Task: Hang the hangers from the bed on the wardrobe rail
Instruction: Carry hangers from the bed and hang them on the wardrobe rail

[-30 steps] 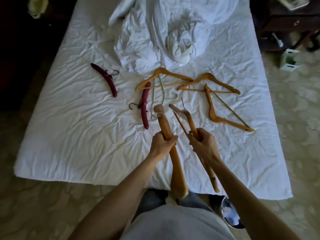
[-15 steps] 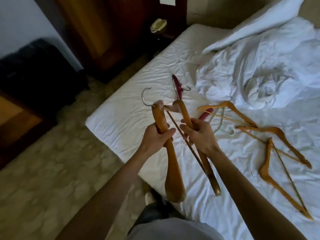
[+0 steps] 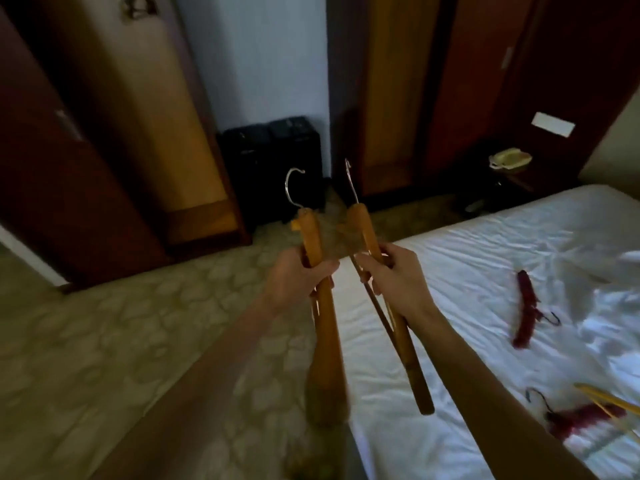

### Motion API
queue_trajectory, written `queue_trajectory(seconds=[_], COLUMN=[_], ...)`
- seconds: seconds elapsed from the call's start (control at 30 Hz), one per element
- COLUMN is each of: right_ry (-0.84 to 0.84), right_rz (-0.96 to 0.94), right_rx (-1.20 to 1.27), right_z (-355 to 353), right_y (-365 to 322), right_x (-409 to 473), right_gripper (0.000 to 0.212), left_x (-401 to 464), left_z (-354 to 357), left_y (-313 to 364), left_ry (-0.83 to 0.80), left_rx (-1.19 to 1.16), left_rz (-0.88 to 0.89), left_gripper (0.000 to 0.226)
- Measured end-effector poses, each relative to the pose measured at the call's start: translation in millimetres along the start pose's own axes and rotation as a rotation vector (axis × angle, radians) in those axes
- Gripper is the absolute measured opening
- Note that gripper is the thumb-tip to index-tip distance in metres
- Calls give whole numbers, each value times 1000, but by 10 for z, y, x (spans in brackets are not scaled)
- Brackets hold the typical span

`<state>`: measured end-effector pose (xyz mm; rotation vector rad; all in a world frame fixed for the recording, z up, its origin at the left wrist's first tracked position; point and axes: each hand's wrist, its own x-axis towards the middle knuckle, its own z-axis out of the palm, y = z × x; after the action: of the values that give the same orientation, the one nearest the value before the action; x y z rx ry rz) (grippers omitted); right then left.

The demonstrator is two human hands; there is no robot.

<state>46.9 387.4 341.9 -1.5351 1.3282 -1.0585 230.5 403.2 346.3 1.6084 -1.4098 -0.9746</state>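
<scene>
Each hand is gripping something at frame centre, the left hand (image 3: 300, 278) a thick wooden hanger (image 3: 320, 303) and the right hand (image 3: 391, 276) a slimmer barred wooden hanger (image 3: 388, 306), both seemingly being carried toward the rail, probably inside the dark wardrobe (image 3: 104, 133) at upper left.

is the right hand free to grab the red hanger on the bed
Probably not yet: the right hand already grips a wooden hanger. The red hanger lies uncovered on the bed, off to its right.

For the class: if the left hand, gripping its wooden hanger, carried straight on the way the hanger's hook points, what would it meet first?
Probably the black case standing on the floor against the pale wall. The left hand aims its wooden hanger hook-first towards it, and only bare floor shows between. Depth is unclear, so the open wardrobe beside it is possible.
</scene>
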Motion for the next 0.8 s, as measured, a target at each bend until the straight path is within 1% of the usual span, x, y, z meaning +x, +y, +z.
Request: queue_trajectory(seconds=[0.13,0.23,0.3,0.37,0.47,0.6,0.7,0.8], right_ry=[-113,-154,-172,-203,-239,-271,-316,-350], right_rz=[-26,-56,-63,-60,-71,-98,-121,-126], right_rx=[63,124,154,170,166,155,167,176], right_z=[908,1508,1848,2169,2664,3294,3748,4177], right_y=[-502,-893,-1143,-1369,-1646,-1900,-2059,-2255], right_x=[676,1162,1464,1765,2267,3012,3683,4453], right_gripper=[14,7,6,8,12,8,16,20], left_x=[463,804,1037,1291,1730,2463,3095,3737], left_z=[-1116,-1861,-2293,-2673,-3198,-3859,-4397,-4968], left_y=[-66,-76,-91,-121,-177,-324,-456,-516], left_ry=[130,201,238,263,324,357,372,390], left_rx=[-11,-51,-65,-76,-87,-89,-83,-71], left_rz=[25,18,16,28,20,35,45,62], left_gripper=[21,13,15,20,19,21,26,23])
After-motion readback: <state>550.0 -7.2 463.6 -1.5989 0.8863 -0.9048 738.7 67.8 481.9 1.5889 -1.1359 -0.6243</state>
